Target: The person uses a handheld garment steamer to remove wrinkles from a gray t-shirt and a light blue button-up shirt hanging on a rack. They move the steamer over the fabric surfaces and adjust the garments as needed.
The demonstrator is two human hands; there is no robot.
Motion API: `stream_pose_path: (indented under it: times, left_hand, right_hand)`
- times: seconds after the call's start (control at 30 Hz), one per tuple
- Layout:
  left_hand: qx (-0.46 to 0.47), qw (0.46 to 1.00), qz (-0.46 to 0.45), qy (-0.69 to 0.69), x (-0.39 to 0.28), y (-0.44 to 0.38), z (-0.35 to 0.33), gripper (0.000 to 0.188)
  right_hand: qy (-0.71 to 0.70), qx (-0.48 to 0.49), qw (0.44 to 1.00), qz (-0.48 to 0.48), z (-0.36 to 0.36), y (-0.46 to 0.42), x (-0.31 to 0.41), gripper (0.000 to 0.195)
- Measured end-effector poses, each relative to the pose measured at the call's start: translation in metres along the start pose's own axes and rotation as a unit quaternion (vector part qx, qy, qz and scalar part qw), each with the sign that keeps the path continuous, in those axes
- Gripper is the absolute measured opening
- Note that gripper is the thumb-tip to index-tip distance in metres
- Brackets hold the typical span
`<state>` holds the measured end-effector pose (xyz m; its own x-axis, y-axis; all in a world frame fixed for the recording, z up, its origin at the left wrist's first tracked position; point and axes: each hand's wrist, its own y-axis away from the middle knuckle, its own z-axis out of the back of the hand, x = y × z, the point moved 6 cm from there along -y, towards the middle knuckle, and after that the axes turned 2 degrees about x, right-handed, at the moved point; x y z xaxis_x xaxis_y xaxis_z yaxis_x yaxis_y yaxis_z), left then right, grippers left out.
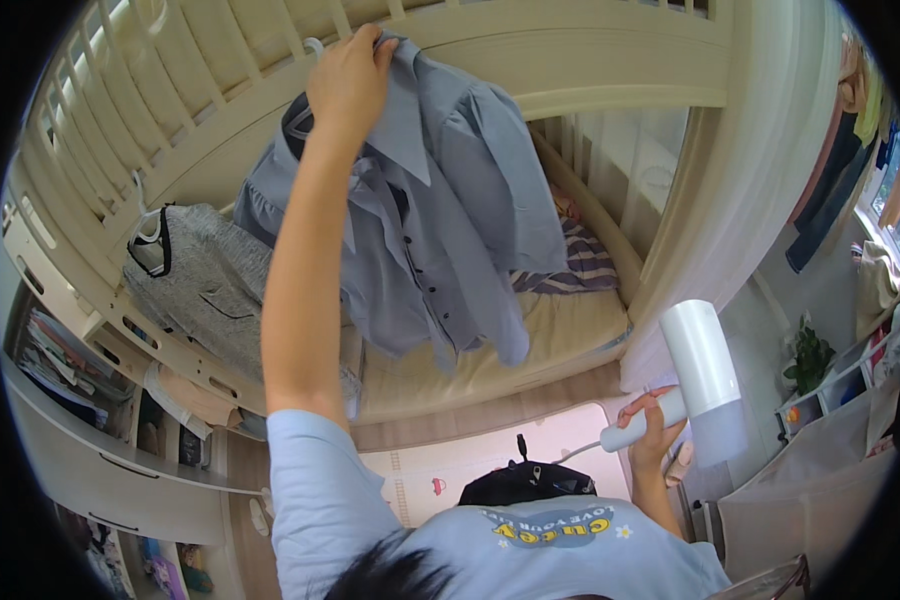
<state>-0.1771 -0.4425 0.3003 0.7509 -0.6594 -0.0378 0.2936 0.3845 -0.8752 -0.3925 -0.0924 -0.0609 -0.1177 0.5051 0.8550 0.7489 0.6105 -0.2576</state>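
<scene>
My left hand (351, 79) is raised and grips the collar of a grey-blue long-sleeved shirt (450, 172) with dark buttons. The shirt hangs in front of the bunk bed on a white hanger (313, 46), whose hook shows beside my hand. Low on the right, my right hand (654, 431) is closed around the handle of a white corded handheld appliance (699, 352), which looks like a garment steamer. Its thick cylinder ends in a translucent part and stands apart from the shirt. A grey knit top (210, 277) hangs on another white hanger (147, 225) to the left.
The cream bunk bed's rail (607, 60) crosses above a lower mattress (487, 360) bearing a striped cloth (581, 259). A white curtain (765, 150) hangs at right, near a potted plant (810, 352). Open shelves (67, 367) stand left. A pink patterned mat (412, 480) covers floor before me.
</scene>
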Motion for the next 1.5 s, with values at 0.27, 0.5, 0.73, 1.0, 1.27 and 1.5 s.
stream_pose_path:
  times: [0.27,0.5,0.73,1.0,1.27,1.5]
  left_hand:
    - [0.029,0.999,0.024,-0.022,-0.013,0.028,0.008,0.031]
    - [0.240,0.918,0.160,0.274,-0.084,0.204,-0.062,0.037]
    - [0.139,0.210,0.416,0.874,-0.142,0.316,-0.248,0.084]
    - [-0.058,0.049,0.335,0.939,-0.181,0.312,-0.272,0.036]
    - [-0.081,0.338,0.442,0.827,-0.256,0.303,-0.225,0.034]
    - [-0.024,0.279,0.506,0.816,-0.292,0.327,-0.228,0.039]
  right_hand:
    - [0.020,0.041,0.999,-0.004,0.019,-0.012,0.000,0.020]
    - [-0.017,0.087,0.996,-0.029,0.031,-0.027,0.007,0.020]
    - [-0.013,0.118,0.992,-0.037,0.042,-0.055,0.031,0.018]
    - [0.034,0.148,0.988,0.015,0.035,-0.072,0.059,0.019]
    - [0.222,0.245,0.943,-0.029,-0.007,-0.105,0.065,0.019]
    - [0.424,0.362,0.798,0.228,-0.076,-0.124,0.044,0.016]
